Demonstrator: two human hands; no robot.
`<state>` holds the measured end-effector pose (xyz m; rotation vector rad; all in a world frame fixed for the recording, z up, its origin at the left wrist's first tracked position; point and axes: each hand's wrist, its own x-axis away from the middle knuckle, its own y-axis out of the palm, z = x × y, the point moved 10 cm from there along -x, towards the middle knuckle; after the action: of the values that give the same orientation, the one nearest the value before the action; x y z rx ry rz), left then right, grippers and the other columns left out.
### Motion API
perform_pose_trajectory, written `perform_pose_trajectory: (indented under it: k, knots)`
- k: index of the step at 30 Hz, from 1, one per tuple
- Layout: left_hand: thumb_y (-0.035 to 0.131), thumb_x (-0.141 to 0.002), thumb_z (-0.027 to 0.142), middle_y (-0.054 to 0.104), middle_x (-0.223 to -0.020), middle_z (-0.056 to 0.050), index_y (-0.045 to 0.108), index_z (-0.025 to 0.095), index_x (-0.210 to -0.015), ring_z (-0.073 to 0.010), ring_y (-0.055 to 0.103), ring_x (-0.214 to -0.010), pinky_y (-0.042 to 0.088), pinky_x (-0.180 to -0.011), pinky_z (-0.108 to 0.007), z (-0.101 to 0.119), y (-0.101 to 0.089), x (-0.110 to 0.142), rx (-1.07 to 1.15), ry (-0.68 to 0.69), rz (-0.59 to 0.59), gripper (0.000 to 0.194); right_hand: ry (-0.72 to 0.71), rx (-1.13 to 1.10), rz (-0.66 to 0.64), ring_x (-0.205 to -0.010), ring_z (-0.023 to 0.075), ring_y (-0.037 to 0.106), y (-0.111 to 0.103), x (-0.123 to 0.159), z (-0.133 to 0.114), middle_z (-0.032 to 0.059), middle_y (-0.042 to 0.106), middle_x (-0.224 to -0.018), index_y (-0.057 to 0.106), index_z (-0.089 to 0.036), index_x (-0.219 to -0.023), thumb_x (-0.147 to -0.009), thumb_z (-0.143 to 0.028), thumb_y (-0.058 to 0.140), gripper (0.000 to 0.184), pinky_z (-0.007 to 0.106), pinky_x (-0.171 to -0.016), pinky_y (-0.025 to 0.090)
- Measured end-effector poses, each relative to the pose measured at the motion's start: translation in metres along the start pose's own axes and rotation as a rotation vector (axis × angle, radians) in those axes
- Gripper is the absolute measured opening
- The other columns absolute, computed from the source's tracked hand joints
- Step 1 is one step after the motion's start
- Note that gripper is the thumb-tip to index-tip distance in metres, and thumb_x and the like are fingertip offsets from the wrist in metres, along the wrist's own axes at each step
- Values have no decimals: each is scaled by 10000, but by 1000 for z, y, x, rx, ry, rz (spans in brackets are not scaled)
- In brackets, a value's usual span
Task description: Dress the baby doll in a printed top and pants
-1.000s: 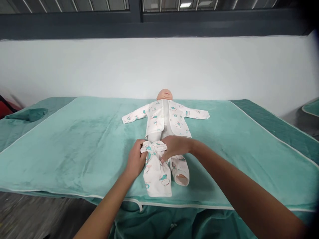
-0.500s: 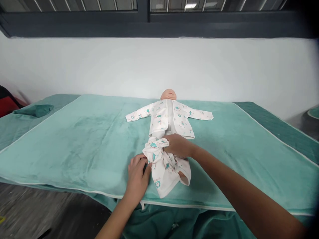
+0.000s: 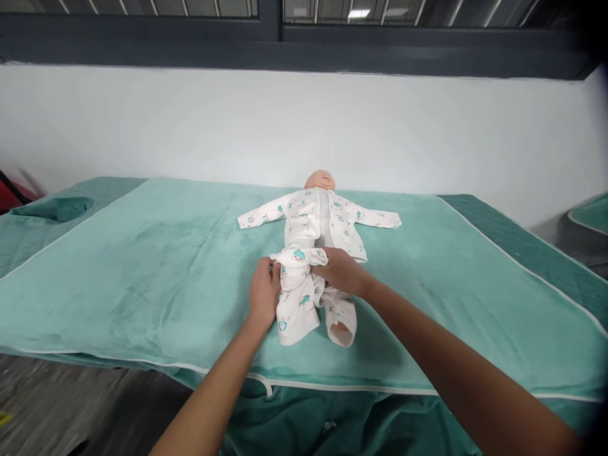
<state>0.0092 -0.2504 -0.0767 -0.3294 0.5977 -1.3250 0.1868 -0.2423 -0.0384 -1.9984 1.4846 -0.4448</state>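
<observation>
A baby doll [image 3: 319,180] lies on its back, head toward the wall. Its white printed jacket [image 3: 298,218] hangs open at the front, with both sleeves spread out. Matching baby pants [image 3: 297,310] cover the doll's legs, bunched near the upper thighs. My left hand [image 3: 264,292] grips the pants' edge on the left side, fingers curled in the cloth. On the other side, my right hand [image 3: 341,272] is closed on the bunched waistband, its fingertips hidden in the fabric. The right pant leg's opening shows a bit of the doll's foot.
A light green padded cover [image 3: 156,272] with white piping lies under the doll. Darker green fabric [image 3: 361,421] hangs over the front edge. Behind is a white wall [image 3: 218,126] below a dark window frame [image 3: 142,47]. A red and black item [image 3: 9,193] sits far left.
My left hand let go of the waist, dipped lower beside the left pant leg, then came back up to grip the pants. The bunched pants have moved higher up the doll's legs.
</observation>
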Motion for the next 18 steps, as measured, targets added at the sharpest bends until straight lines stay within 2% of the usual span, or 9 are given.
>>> perform_pose_trajectory:
  k: [3,5,7,10,11,13,16,18]
  knots:
    - [429,-951,325,651,-879,-53,554,201,-877,-203,569,-775,377,-652,-301,-5,7,-15,-25,-28,-11,190,55,23,22,-766,213,594,-1,-2,2,35,679,-811,546,-219,-755,-796,-258,509,68,281,-640,403]
    - [437,-944,314,659,-886,-55,569,198,-886,-202,568,-770,376,-652,-303,-8,11,-18,-36,-33,-36,185,146,-47,-2,-684,210,608,2,-3,9,42,671,-799,520,-221,-763,-790,-241,485,49,294,-611,422]
    - [444,-945,325,658,-906,-52,576,196,-927,-196,568,-772,390,-665,-303,-9,10,-13,7,-21,-47,186,256,-163,-50,-587,204,614,9,-3,17,47,659,-777,518,-220,-793,-797,-244,468,57,309,-577,448]
    - [481,-942,405,626,-883,-24,549,200,-958,-174,555,-767,418,-688,-290,-10,-6,10,126,-13,28,216,334,-253,-78,-540,205,627,13,-4,24,43,637,-722,535,-214,-826,-821,-275,471,88,313,-554,468]
    - [489,-939,435,609,-846,-11,540,203,-924,-166,544,-751,419,-687,-284,-9,-9,20,150,-12,28,239,333,-258,-78,-540,201,628,13,-5,25,37,633,-709,543,-213,-841,-823,-279,481,92,309,-557,470]
    - [502,-931,485,573,-764,8,521,206,-820,-156,518,-720,408,-675,-275,-5,-7,38,144,7,-53,301,299,-261,-102,-532,186,612,13,-6,24,22,629,-691,561,-211,-885,-824,-285,508,110,304,-565,470]
    - [528,-913,515,541,-699,19,484,208,-733,-160,499,-711,380,-668,-276,7,3,59,42,65,-198,359,195,-308,-203,-569,167,591,15,-4,15,12,638,-733,592,-206,-971,-827,-360,585,211,291,-564,469]
    - [503,-928,506,527,-679,18,461,211,-718,-164,491,-699,356,-652,-279,12,5,63,-44,102,-210,364,140,-342,-296,-641,163,602,17,0,8,22,664,-823,616,-200,-1031,-797,-417,662,323,283,-584,482]
